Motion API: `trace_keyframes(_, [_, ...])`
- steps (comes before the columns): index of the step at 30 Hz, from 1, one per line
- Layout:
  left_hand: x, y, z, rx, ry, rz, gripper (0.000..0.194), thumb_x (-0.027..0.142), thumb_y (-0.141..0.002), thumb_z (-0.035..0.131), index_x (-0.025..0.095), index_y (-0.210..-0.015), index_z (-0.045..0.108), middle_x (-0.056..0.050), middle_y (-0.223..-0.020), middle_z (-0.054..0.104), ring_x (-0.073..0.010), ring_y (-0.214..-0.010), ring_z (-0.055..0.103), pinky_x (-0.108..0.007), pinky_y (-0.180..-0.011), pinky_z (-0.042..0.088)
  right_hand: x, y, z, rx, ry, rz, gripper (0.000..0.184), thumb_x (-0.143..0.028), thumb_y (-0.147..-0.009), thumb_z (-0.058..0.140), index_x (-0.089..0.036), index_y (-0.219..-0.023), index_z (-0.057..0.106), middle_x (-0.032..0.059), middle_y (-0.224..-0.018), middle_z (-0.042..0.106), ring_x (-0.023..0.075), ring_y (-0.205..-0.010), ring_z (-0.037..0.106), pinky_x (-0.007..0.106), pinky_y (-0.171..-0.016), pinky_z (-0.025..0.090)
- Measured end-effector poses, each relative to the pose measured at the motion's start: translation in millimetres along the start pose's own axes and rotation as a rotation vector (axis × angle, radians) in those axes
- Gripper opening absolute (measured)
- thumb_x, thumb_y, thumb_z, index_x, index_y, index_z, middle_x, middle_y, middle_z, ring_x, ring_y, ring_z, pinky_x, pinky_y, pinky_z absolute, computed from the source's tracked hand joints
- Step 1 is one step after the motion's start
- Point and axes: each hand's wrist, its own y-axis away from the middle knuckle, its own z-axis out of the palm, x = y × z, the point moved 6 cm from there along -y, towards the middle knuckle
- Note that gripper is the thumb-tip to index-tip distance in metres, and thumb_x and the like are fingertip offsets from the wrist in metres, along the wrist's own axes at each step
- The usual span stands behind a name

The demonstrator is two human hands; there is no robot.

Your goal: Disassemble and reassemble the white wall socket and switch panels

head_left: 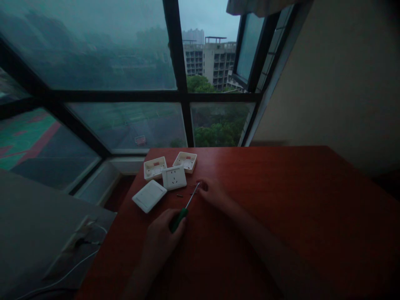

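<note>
My left hand [163, 235] is wrapped round the green handle of a screwdriver [179, 219], whose metal shaft points up and to the right. At the shaft's tip, the fingers of my right hand [213, 192] are pinched together; what they hold, if anything, is too small and dark to make out. A white wall socket [174, 178] leans on two white back boxes, one on the left [155, 168] and one on the right [186, 161]. Nearer to me lies a flat white plate [149, 196]. A small dark screw [180, 196] rests on the wood beside the shaft.
The reddish-brown table [281, 187] reaches far to the right. Behind it stand large windows with dark frames [184, 98], and one upper pane [250, 50] is swung outward. A white cable [67, 275] hangs low at the left by a wall outlet.
</note>
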Motion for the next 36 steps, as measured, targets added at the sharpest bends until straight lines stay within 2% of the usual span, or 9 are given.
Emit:
trace_keyframes(9, [-7.8, 5.0, -9.4, 0.066, 0.007, -0.035, 0.025, 0.040, -0.085, 0.053, 0.021, -0.096, 0.066, -0.004, -0.093, 0.071, -0.0235, -0.083, 0.068, -0.034, -0.074, 0.052, -2.7, -8.6, 2.4, -0.032, 0.152, 0.026, 0.019, -0.021, -0.088, 0.051, -0.020, -0.099, 0.066, 0.0086, -0.105, 0.064, 0.0195, -0.094, 0.059, 0.030, -0.080, 0.042])
trace_keyframes(14, [-13.4, 8.0, -13.2, 0.087, 0.072, -0.091, 0.027, 0.042, -0.083, 0.055, 0.021, -0.095, 0.067, -0.005, -0.093, 0.073, -0.0241, -0.082, 0.069, -0.034, -0.073, 0.054, -11.3, -12.2, 6.9, -0.051, 0.093, -0.011, 0.019, -0.020, -0.086, 0.054, -0.022, -0.100, 0.068, 0.0066, -0.104, 0.067, 0.0185, -0.094, 0.060, 0.030, -0.082, 0.043])
trace_keyframes(19, [-9.8, 4.7, -10.0, 0.073, 0.239, -0.127, 0.027, 0.043, -0.082, 0.058, 0.022, -0.096, 0.068, -0.004, -0.094, 0.074, -0.0243, -0.083, 0.069, -0.034, -0.075, 0.055, -8.7, 4.0, -12.6, 0.058, -0.055, 0.037, 0.025, -0.022, -0.092, 0.045, -0.018, -0.109, 0.064, 0.0085, -0.108, 0.068, 0.0176, -0.096, 0.061, 0.031, -0.086, 0.044])
trace_keyframes(22, [2.0, -2.1, -5.8, 0.067, 0.373, -0.174, 0.030, 0.044, -0.081, 0.059, 0.020, -0.099, 0.067, -0.004, -0.096, 0.073, -0.0244, -0.085, 0.069, -0.034, -0.075, 0.055, -15.7, 32.6, -21.7, 0.054, -0.176, 0.035, 0.025, -0.025, -0.093, 0.043, -0.018, -0.106, 0.064, 0.0071, -0.106, 0.069, 0.0160, -0.096, 0.062, 0.029, -0.085, 0.047])
trace_keyframes(25, [23.3, -12.2, 5.1, 0.043, 0.564, -0.211, 0.034, 0.044, -0.079, 0.061, 0.018, -0.100, 0.064, -0.005, -0.093, 0.073, -0.0237, -0.082, 0.070, -0.033, -0.071, 0.056, -26.7, 68.8, -23.1, -0.018, -0.287, 0.016, 0.026, -0.024, -0.087, 0.054, -0.019, -0.112, 0.061, 0.0052, -0.105, 0.070, 0.0151, -0.092, 0.065, 0.026, -0.079, 0.051])
trace_keyframes(28, [50.5, -22.2, 22.1, 0.021, 0.766, -0.180, 0.027, 0.040, -0.075, 0.065, 0.018, -0.091, 0.062, -0.005, -0.088, 0.072, -0.0222, -0.082, 0.069, -0.031, -0.071, 0.056, -32.9, 97.8, -20.6, -0.074, -0.511, -0.008, 0.053, -0.019, -0.081, 0.059, -0.024, -0.132, 0.046, 0.0067, -0.121, 0.065, 0.0172, -0.103, 0.063, 0.030, -0.086, 0.051])
trace_keyframes(30, [66.9, -26.7, 35.0, 0.011, 0.824, -0.151, 0.022, 0.035, -0.074, 0.066, 0.018, -0.088, 0.061, -0.005, -0.087, 0.071, -0.0216, -0.083, 0.069, -0.031, -0.075, 0.056, -29.7, 107.0, -21.5, -0.014, -0.530, 0.003, 0.064, -0.016, -0.077, 0.060, -0.025, -0.137, 0.039, 0.0086, -0.132, 0.057, 0.0202, -0.116, 0.057, 0.035, -0.095, 0.047])
trace_keyframes(32, [81.1, -29.5, 46.5, 0.007, 0.825, -0.110, 0.017, 0.029, -0.075, 0.066, 0.018, -0.087, 0.061, -0.005, -0.087, 0.071, -0.0213, -0.085, 0.068, -0.032, -0.078, 0.055, -20.6, 109.1, -23.8, 0.093, -0.501, 0.067, 0.061, -0.013, -0.076, 0.056, -0.024, -0.134, 0.042, 0.0092, -0.129, 0.059, 0.0212, -0.115, 0.057, 0.037, -0.097, 0.045])
trace_keyframes(36, [101.3, -36.9, 56.2, -0.058, 0.756, 0.031, 0.012, 0.025, -0.080, 0.062, 0.019, -0.090, 0.063, -0.005, -0.091, 0.070, -0.0203, -0.087, 0.066, -0.033, -0.081, 0.054, -1.2, 103.8, -32.7, 0.235, -0.584, 0.150, 0.032, -0.019, -0.081, 0.048, -0.022, -0.113, 0.056, 0.0062, -0.105, 0.068, 0.0200, -0.097, 0.063, 0.033, -0.086, 0.049])
